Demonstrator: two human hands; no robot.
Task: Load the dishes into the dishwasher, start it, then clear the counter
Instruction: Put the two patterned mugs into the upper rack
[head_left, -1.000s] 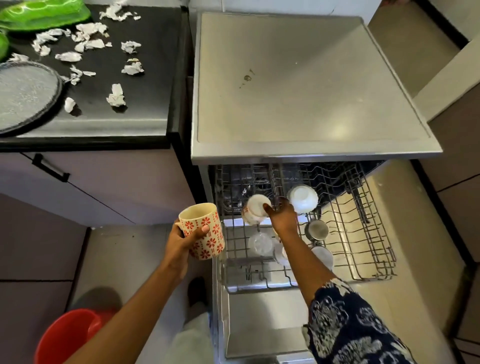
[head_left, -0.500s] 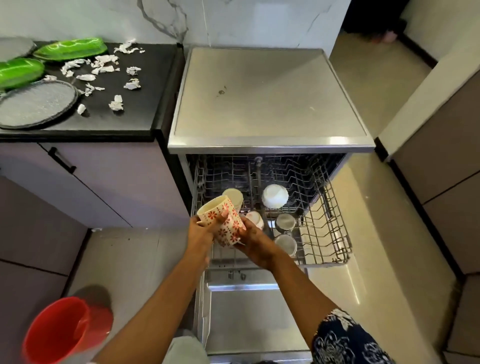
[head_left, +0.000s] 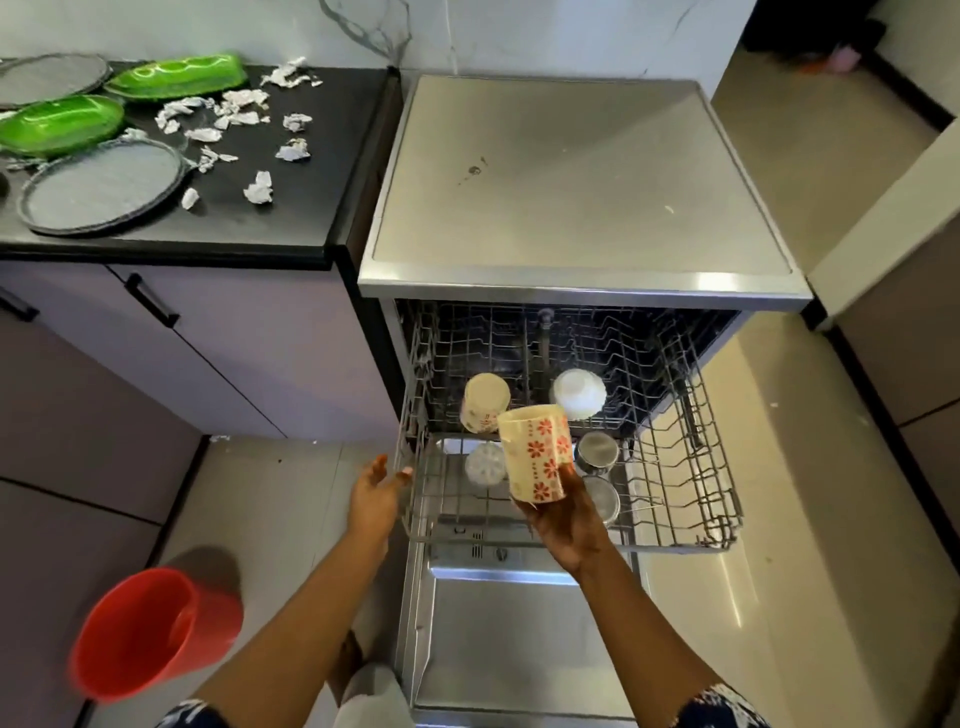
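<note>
Loading the dishwasher (head_left: 571, 182) was the step I had in hand; my right hand (head_left: 566, 525) gripped a floral mug (head_left: 535, 460) from below, fingers curled round its lower end, and held it tilted in the air above the front of the pulled-out upper rack (head_left: 691, 467), clear of the wires; my left hand (head_left: 375, 499) hung empty with fingers loosely spread just beside the rack's front left corner, and I could not tell whether the fingertips touched the wire; in the rack sat an upturned matching mug (head_left: 485, 400), a white bowl (head_left: 579, 392), a clear glass (head_left: 485, 464) and two steel cups (head_left: 597, 451), all in its middle rows; the door (head_left: 519, 639) lay folded down beneath; the black counter (head_left: 291, 218) to the left held green trays (head_left: 62, 122), grey round plates (head_left: 104, 187) and crumpled paper scraps (head_left: 258, 187); a red bucket (head_left: 140, 631) stood on the floor. I judged the next move to call for turning the mug mouth-down and lowering it into a free gap between the tines near the clear glass, without knocking its neighbours; starting the machine and clearing the counter were not yet begun.
</note>
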